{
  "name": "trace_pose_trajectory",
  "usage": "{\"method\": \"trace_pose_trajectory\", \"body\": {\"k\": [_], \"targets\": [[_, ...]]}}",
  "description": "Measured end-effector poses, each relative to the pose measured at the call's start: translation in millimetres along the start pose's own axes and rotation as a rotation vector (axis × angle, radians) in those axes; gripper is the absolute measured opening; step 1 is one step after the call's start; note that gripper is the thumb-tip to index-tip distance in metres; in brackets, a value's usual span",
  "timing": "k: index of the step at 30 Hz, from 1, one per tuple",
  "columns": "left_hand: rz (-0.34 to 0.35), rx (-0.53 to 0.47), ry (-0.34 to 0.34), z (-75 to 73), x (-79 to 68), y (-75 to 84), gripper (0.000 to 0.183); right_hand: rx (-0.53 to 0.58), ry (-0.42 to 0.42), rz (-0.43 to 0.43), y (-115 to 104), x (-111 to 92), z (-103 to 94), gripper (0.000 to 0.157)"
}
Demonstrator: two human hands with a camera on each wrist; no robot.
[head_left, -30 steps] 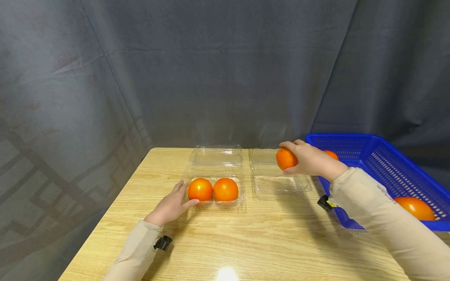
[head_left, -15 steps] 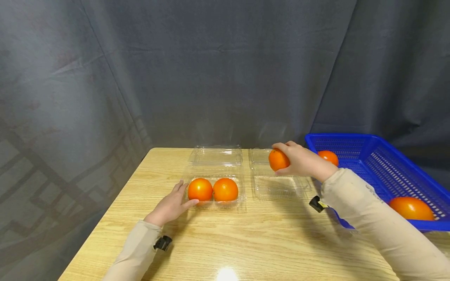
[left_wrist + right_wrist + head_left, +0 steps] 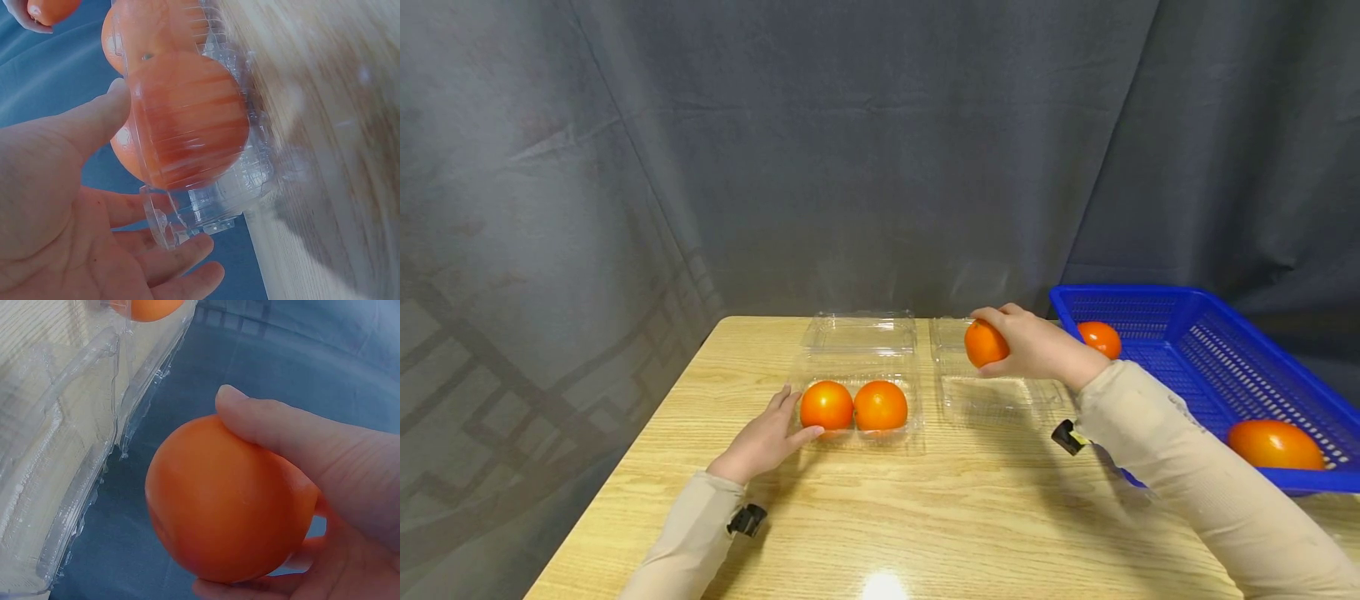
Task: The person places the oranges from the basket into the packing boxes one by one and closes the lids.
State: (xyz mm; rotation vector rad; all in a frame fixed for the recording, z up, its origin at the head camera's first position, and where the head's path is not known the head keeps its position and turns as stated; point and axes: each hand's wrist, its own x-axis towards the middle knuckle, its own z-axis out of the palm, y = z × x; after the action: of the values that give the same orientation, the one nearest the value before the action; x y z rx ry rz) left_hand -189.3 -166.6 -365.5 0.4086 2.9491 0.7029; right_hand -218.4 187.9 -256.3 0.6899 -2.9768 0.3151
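My right hand (image 3: 1033, 346) grips an orange (image 3: 986, 343) above the right clear plastic clamshell box (image 3: 992, 396), whose lid lies back. The right wrist view shows the thumb over one side of this orange (image 3: 228, 500) and fingers under the other. At the left clamshell box (image 3: 916, 442), two oranges sit side by side: a left orange (image 3: 827, 406) and a right orange (image 3: 881, 407). My left hand (image 3: 763, 440) is at that box's left end, fingers extended. In the left wrist view its thumb reaches the near orange (image 3: 187, 125), and its fingers lie along the box corner.
A blue plastic basket (image 3: 1210, 367) stands at the right, with one orange (image 3: 1100, 337) by its left wall and another (image 3: 1276, 444) at its near side. The wooden table (image 3: 880, 517) ends at the left and back. A grey curtain (image 3: 880, 167) hangs behind.
My right hand has carried the orange left, away from the basket and over the right box. More of the basket's far orange shows now. The left hand has stayed in place.
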Motion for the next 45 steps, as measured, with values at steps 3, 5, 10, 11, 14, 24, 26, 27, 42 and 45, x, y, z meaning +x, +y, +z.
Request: {"method": "trace_pose_trajectory", "body": {"k": [3, 5, 10, 11, 14, 24, 26, 27, 42, 45], "targets": [[0.000, 0.004, 0.001, -0.2, -0.2, 0.1, 0.078, 0.000, 0.000, -0.001, -0.5, 1.0, 1.1, 0.072], [0.000, 0.003, 0.001, -0.3, 0.0, 0.2, 0.078, 0.000, 0.001, -0.003, -0.8, 1.9, 1.9, 0.072], [-0.002, -0.001, -0.001, 0.6, 0.1, -0.4, 0.078, 0.010, -0.005, -0.004, -2.3, 3.6, 3.9, 0.073], [-0.004, -0.002, -0.002, 0.6, 0.0, -0.3, 0.078, 0.011, -0.008, -0.001, -3.0, 3.7, 4.1, 0.073], [-0.001, 0.000, -0.002, 0.5, 0.0, -0.4, 0.077, 0.018, -0.017, 0.007, -4.2, 4.5, 5.2, 0.073], [-0.002, -0.002, -0.001, 0.8, -1.4, -0.3, 0.078, 0.025, -0.017, -0.013, -7.6, 6.2, 8.2, 0.074], [-0.001, -0.002, 0.002, 1.1, -1.0, -0.5, 0.077, 0.027, -0.016, -0.013, -8.4, 6.8, 9.1, 0.074], [-0.003, -0.005, 0.002, 1.2, -0.7, -0.5, 0.078, 0.027, -0.016, -0.011, -8.8, 7.2, 9.7, 0.074], [-0.001, 0.004, 0.009, 1.5, 0.7, -0.6, 0.077, 0.017, -0.016, -0.015, -15.9, 14.0, 15.6, 0.075], [-0.001, 0.005, 0.011, 1.3, 0.9, -0.5, 0.077, 0.016, -0.012, -0.021, -17.8, 15.5, 17.3, 0.076]]}}
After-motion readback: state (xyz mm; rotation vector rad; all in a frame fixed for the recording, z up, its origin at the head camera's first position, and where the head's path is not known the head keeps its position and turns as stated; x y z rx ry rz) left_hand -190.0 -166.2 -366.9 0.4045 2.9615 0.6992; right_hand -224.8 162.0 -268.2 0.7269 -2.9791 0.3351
